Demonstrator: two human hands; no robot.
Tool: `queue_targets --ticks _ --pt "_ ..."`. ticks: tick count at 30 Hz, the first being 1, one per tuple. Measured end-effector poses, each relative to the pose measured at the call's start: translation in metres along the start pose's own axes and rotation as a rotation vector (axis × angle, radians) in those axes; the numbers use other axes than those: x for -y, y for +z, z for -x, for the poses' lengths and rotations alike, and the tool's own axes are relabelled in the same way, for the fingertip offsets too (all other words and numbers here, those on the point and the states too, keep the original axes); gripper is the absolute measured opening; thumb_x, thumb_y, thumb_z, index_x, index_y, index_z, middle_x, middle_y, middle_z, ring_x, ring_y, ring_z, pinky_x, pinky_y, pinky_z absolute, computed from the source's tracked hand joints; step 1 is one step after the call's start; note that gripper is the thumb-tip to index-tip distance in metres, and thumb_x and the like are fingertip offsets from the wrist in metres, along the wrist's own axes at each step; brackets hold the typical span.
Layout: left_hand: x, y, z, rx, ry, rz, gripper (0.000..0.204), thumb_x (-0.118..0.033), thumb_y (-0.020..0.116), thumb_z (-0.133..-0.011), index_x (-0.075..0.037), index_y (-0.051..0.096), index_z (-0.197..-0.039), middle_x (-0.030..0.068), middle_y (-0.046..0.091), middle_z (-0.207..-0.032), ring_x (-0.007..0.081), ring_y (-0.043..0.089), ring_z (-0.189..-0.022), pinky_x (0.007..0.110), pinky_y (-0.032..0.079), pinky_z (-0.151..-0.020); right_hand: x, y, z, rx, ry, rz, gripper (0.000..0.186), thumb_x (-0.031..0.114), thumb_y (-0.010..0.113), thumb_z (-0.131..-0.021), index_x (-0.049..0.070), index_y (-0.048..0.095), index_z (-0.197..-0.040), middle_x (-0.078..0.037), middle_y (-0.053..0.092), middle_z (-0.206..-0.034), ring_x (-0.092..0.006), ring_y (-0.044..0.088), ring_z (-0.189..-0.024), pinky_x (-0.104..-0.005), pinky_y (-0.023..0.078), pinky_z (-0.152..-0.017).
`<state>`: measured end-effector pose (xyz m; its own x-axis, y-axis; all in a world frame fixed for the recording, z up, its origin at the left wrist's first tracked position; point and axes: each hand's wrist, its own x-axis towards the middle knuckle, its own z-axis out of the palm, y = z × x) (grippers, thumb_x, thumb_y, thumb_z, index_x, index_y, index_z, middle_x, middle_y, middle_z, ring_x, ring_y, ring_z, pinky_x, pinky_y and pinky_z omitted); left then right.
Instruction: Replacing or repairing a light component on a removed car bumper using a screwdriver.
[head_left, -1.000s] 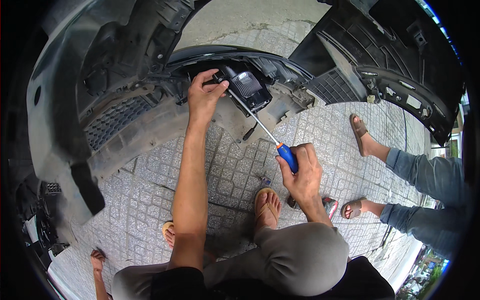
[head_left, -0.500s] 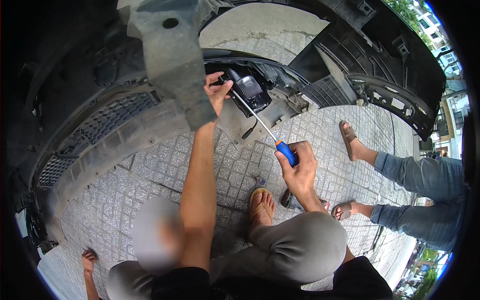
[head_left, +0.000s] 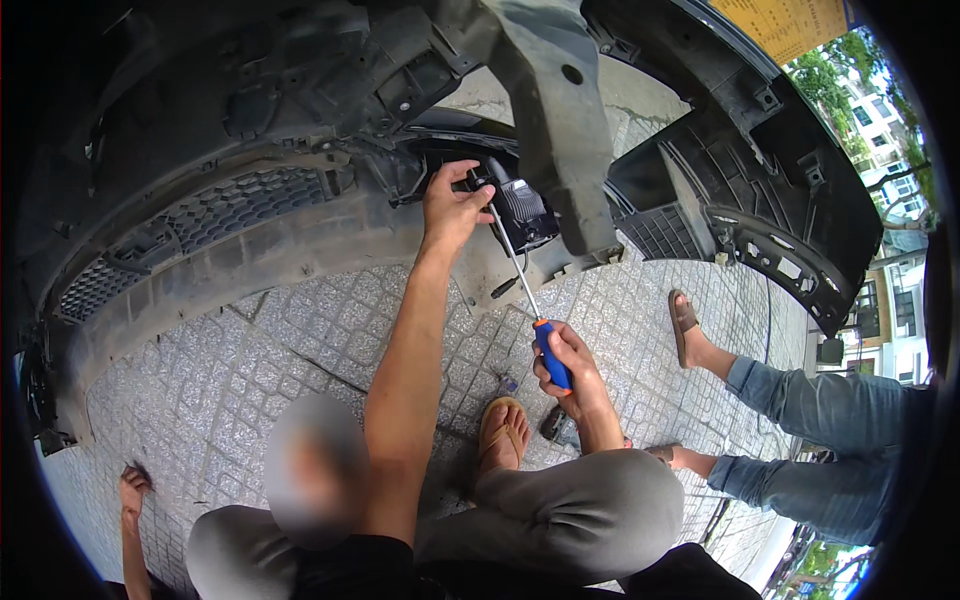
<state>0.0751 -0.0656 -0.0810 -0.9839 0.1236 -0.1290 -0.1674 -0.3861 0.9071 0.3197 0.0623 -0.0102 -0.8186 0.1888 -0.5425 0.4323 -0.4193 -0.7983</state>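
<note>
My right hand [head_left: 572,368] is wrapped round the blue handle of a screwdriver [head_left: 551,352] with orange ends. Its long metal shaft slants up and to the left toward a black finned unit [head_left: 522,203], lamp-like, set in a large dark car bumper [head_left: 215,262]. My left hand [head_left: 455,212] is closed at that unit's left side, thumb and fingers pinching a small black part [head_left: 480,180] beside the shaft's tip. Just what the tip touches is hidden by the thumb. A short black cable with a plug [head_left: 504,289] hangs below the unit.
A grey bracket [head_left: 565,120] hangs close in front, right of the unit. Black bumper panels [head_left: 740,170] curve away right. Another person's jeans-clad legs [head_left: 810,400] and sandals stand at right; another person's hand [head_left: 133,490] touches the paving lower left. A dark tool [head_left: 560,425] lies by my foot.
My view has shifted, so the bracket appears farther right. My right hand has changed its hold, its fingers now round the handle, and the screwdriver stands steeper. My left hand stays at the unit.
</note>
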Motion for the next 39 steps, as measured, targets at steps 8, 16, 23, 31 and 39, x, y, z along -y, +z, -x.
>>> queue_targets --ticks 8,16,23,31,39 --pt "0.006 -0.01 0.004 0.009 0.057 0.097 0.045 0.005 0.075 -0.085 0.0 0.059 -0.127 0.0186 0.052 -0.131 0.0199 0.069 -0.087 0.031 0.066 -0.06 -0.022 0.008 0.014 -0.414 -0.806 1.391 0.047 0.009 0.072 -0.089 0.003 0.056 -0.134 -0.02 0.063 -0.101 -0.0349 0.065 -0.085 -0.0431 0.053 -0.075" --pt "0.014 -0.009 0.003 0.035 0.076 0.208 0.048 0.001 0.076 -0.085 -0.003 0.059 -0.13 0.0159 0.05 -0.129 0.0139 0.067 -0.084 0.027 0.064 -0.06 -0.01 -0.021 0.0 -0.381 -1.025 1.536 0.051 0.004 0.072 -0.086 0.004 0.058 -0.136 -0.018 0.064 -0.1 -0.0327 0.067 -0.08 -0.041 0.053 -0.064" --pt "-0.001 -0.004 0.005 0.012 0.088 0.033 0.046 -0.002 0.076 -0.086 -0.001 0.059 -0.128 0.0135 0.049 -0.128 0.0157 0.068 -0.083 0.026 0.063 -0.058 0.011 -0.014 0.007 -0.19 -0.328 0.587 0.036 0.016 0.061 -0.1 -0.003 0.057 -0.13 -0.008 0.064 -0.091 -0.007 0.046 -0.057 -0.0248 0.039 -0.051" --pt "0.016 0.002 -0.004 0.003 0.132 0.076 0.041 0.002 0.074 -0.087 0.002 0.059 -0.125 0.0157 0.048 -0.129 0.0193 0.071 -0.083 0.027 0.065 -0.057 0.014 0.0 0.008 -0.035 0.095 -0.125 0.023 0.021 0.067 -0.098 0.007 0.051 -0.106 -0.005 0.055 -0.081 -0.004 0.034 -0.048 -0.0201 0.024 -0.038" --pt "0.015 0.008 -0.004 -0.008 0.055 0.115 0.039 0.002 0.072 -0.089 0.003 0.057 -0.125 0.0176 0.052 -0.129 0.0223 0.07 -0.091 0.029 0.064 -0.058 -0.015 0.009 0.009 -0.583 -0.808 1.426 0.03 0.028 0.073 -0.093 0.007 0.064 -0.112 -0.001 0.063 -0.089 -0.0185 0.058 -0.067 -0.0356 0.049 -0.065"
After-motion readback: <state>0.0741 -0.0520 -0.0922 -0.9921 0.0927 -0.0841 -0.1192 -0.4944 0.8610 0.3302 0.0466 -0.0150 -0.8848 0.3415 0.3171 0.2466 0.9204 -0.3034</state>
